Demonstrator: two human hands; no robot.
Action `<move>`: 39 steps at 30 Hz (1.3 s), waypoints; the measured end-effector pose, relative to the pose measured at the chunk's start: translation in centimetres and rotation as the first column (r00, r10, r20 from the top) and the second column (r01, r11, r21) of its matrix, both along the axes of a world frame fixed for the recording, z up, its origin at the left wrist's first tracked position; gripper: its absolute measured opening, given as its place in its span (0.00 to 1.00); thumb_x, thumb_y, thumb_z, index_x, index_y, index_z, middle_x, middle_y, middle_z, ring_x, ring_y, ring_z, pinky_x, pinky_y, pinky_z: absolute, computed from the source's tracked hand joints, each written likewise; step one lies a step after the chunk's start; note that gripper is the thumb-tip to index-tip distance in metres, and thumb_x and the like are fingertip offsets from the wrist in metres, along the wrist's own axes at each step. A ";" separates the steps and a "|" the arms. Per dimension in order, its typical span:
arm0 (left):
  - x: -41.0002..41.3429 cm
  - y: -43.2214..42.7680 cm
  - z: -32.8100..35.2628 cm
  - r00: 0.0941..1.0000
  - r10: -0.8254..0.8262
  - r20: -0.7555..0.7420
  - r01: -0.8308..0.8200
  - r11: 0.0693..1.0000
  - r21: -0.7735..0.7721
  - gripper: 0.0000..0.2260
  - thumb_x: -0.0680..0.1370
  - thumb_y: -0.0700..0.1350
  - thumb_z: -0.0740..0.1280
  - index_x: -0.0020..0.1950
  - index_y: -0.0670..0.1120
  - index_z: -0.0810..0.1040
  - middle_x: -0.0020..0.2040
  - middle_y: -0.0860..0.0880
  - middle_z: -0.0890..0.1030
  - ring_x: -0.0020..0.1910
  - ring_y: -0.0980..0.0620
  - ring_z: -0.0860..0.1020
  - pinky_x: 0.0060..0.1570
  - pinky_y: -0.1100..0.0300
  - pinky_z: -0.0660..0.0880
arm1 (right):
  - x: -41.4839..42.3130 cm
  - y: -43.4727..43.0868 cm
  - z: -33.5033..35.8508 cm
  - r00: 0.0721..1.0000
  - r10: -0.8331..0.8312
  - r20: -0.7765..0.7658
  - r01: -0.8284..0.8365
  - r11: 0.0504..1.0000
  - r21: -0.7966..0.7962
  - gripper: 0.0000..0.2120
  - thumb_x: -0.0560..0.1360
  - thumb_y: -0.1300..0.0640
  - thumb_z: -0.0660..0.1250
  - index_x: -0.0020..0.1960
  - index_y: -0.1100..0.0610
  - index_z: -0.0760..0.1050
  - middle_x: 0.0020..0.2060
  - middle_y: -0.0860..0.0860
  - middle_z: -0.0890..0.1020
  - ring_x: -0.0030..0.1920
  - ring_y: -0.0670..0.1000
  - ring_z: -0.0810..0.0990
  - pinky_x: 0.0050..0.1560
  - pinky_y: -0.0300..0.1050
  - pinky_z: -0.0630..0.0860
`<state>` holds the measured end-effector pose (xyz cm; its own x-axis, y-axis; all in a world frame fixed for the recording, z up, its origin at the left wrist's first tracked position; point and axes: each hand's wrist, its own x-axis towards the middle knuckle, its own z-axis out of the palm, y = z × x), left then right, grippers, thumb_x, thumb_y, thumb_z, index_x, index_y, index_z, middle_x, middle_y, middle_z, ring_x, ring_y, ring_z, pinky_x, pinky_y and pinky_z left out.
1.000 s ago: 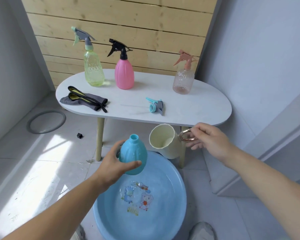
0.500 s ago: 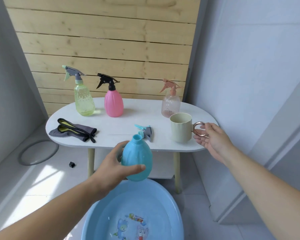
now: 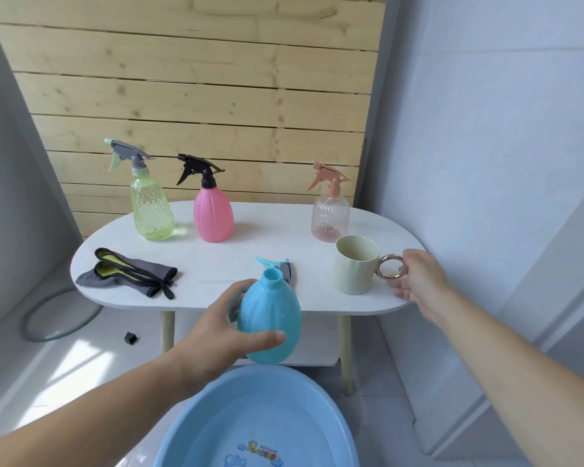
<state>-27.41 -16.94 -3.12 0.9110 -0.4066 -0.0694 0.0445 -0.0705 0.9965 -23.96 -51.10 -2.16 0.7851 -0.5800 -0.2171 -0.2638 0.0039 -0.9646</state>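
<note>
My left hand [image 3: 216, 332] wraps uncapped blue bottle [image 3: 270, 318]; right hand [image 3: 418, 284] at mug [image 3: 354, 264] handle, pinch unclear; mug near table [image 3: 267, 237] edge, careless nudge tips it off

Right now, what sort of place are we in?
Likely a home washing or utility corner, maybe a balcony: a tiled floor with a blue basin on it, and a small white table of spray bottles against a wood-slat wall.

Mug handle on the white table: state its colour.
Shiny rose gold handle, on a pale yellow-green mug; the head view shows it best.
</note>
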 end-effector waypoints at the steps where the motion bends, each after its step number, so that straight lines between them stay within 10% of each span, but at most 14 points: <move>1: 0.0 0.0 -0.1 1.000 -0.001 -0.003 0.001 1.000 -0.004 0.33 0.64 0.42 0.82 0.66 0.57 0.78 0.58 0.50 0.84 0.55 0.50 0.85 0.51 0.47 0.85 | -0.2 0.1 0.4 0.999 -0.045 0.006 0.045 0.990 -0.136 0.10 0.79 0.50 0.58 0.58 0.51 0.72 0.47 0.52 0.78 0.42 0.57 0.81 0.40 0.49 0.76; 7: 0.1 1.0 0.0 1.000 0.023 -0.021 -0.024 1.000 -0.014 0.31 0.64 0.43 0.83 0.63 0.61 0.80 0.57 0.48 0.84 0.54 0.47 0.86 0.54 0.42 0.84 | -1.4 6.4 5.4 0.958 0.144 0.250 0.037 0.798 -0.601 0.08 0.78 0.50 0.63 0.43 0.52 0.76 0.38 0.47 0.82 0.41 0.53 0.79 0.42 0.48 0.76; 12: -0.1 2.4 0.4 0.998 0.044 -0.033 -0.045 0.999 -0.016 0.30 0.65 0.43 0.82 0.63 0.61 0.80 0.57 0.49 0.84 0.54 0.46 0.86 0.53 0.43 0.85 | 0.6 13.6 4.9 0.862 0.495 -0.112 -0.473 0.703 -0.531 0.10 0.77 0.49 0.68 0.43 0.54 0.79 0.38 0.54 0.84 0.34 0.53 0.82 0.38 0.51 0.83; 17: -0.3 3.3 0.2 0.998 0.047 -0.030 -0.046 0.999 0.004 0.30 0.65 0.44 0.82 0.64 0.61 0.78 0.58 0.50 0.84 0.54 0.49 0.85 0.47 0.54 0.84 | 3.6 16.0 2.3 0.840 0.378 -0.390 -0.542 0.615 -0.572 0.18 0.74 0.42 0.67 0.37 0.56 0.73 0.29 0.50 0.77 0.29 0.53 0.75 0.34 0.43 0.72; 26: 0.0 4.7 -0.6 0.996 0.080 -0.033 -0.079 0.995 0.057 0.32 0.63 0.48 0.84 0.64 0.64 0.78 0.58 0.52 0.84 0.55 0.50 0.85 0.57 0.44 0.84 | 7.3 18.1 1.1 0.853 0.303 -0.425 -0.460 0.822 -0.337 0.20 0.66 0.49 0.79 0.43 0.60 0.71 0.36 0.55 0.77 0.33 0.55 0.78 0.41 0.53 0.85; 33: -0.1 5.0 -0.8 0.997 0.075 -0.026 -0.073 0.996 0.057 0.33 0.63 0.48 0.84 0.65 0.61 0.77 0.57 0.52 0.84 0.54 0.51 0.85 0.55 0.49 0.84 | 8.2 18.5 -0.1 0.875 0.320 -0.363 -0.415 0.882 -0.224 0.22 0.65 0.52 0.80 0.51 0.61 0.76 0.46 0.57 0.83 0.33 0.53 0.77 0.35 0.45 0.75; 39: 0.3 5.1 -0.9 0.995 0.097 -0.027 -0.095 0.993 0.075 0.32 0.62 0.49 0.84 0.63 0.63 0.78 0.56 0.52 0.83 0.53 0.50 0.85 0.54 0.47 0.85 | 7.7 17.8 2.5 0.945 0.314 0.087 -0.321 0.943 0.091 0.14 0.72 0.62 0.76 0.55 0.64 0.79 0.48 0.58 0.81 0.44 0.54 0.82 0.48 0.50 0.84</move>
<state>-27.14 -11.89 -4.05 0.9426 -0.3101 -0.1240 0.0846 -0.1375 0.9869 -16.26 -33.28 0.30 0.9403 -0.2757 -0.1994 -0.1987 0.0307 -0.9796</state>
